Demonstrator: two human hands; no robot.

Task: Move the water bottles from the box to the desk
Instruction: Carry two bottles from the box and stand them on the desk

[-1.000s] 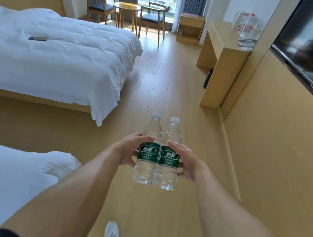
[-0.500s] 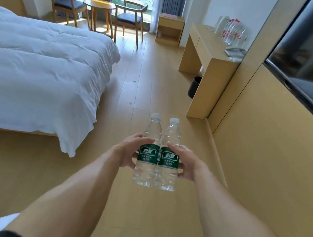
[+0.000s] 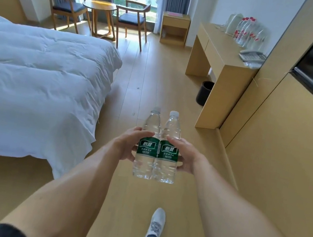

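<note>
Bottles [image 3: 158,145] upright, touching, lower centre of frame, pressed between left hand [image 3: 126,144] and right hand [image 3: 184,154], fingers curled round labels. Best kept squeezed together, level, carried toward bench [image 3: 223,53] upper right.

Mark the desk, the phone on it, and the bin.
desk [image 3: 223,53], head view, bare top.
phone [image 3: 251,56], head view, keypad.
bin [image 3: 204,93], head view, its side wall.

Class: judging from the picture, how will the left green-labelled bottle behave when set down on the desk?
The left bottle looks full, so probably heavy for its size. Tall and narrow, it may tip if nudged. Its thin clear plastic likely dents under the left hand.
</note>
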